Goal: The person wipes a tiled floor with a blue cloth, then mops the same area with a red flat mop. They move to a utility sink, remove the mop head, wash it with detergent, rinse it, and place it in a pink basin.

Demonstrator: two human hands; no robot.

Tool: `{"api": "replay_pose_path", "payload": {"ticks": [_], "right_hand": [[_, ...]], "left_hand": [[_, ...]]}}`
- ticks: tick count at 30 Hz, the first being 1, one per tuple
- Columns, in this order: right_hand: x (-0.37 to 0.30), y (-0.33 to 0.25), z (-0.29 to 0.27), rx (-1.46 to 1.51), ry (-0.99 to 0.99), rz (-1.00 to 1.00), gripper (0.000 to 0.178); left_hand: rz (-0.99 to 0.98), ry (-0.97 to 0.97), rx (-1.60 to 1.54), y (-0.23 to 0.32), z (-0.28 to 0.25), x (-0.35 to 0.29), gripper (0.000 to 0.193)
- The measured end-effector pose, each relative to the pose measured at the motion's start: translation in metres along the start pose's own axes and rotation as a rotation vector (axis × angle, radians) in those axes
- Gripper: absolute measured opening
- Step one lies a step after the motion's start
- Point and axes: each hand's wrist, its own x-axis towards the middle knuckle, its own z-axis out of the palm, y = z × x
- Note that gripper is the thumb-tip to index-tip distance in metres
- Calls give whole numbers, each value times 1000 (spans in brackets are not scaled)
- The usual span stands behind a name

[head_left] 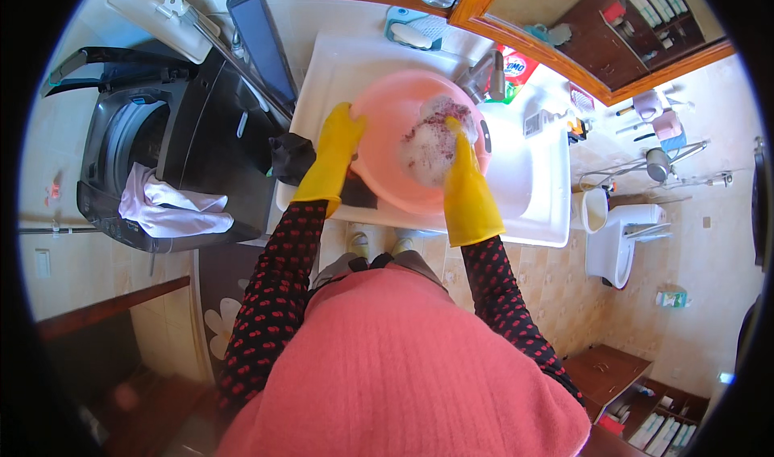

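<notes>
A pink plastic basin (380,139) sits in the white washbasin sink in front of me. Inside it, white suds (431,155) lie over a wet cloth with dark red patterning (456,112); much of the cloth is hidden by foam. My left hand (337,147), in a yellow rubber glove, grips the basin's left rim. Over the right part of the basin, my right hand (465,175), in a matching glove, has its fingers closed down on the foamy cloth.
The white sink (532,207) surrounds the basin, with a metal faucet (481,78) at its back right. A red detergent bag (516,70) and a soap dish (415,30) stand behind. Black cloth (292,159) lies at the left edge. An open-lidded washing machine (218,135) bears a pale garment (169,203).
</notes>
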Motion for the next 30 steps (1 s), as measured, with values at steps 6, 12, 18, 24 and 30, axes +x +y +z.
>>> {"api": "replay_pose_path", "payload": {"ticks": [6,12,18,24,30], "right_hand": [[26,16,9,-31,39,-19,40],[35,7,15,-181,44,-118,39],[42,-39,6,-328,-23,-160,57],[57,-33,13,354,112,215,66],[66,-62,10,212,-613,-37,71]], "left_hand": [[302,73,-286,24,48,-23,71],[-295,-769,-1158,47,93,-22,45],[132,-727,-1114,56,90,-27,35],[798,-693,-703,79,75,-30,43],[-649,-1375,-1750,64,76,-16,35]]}}
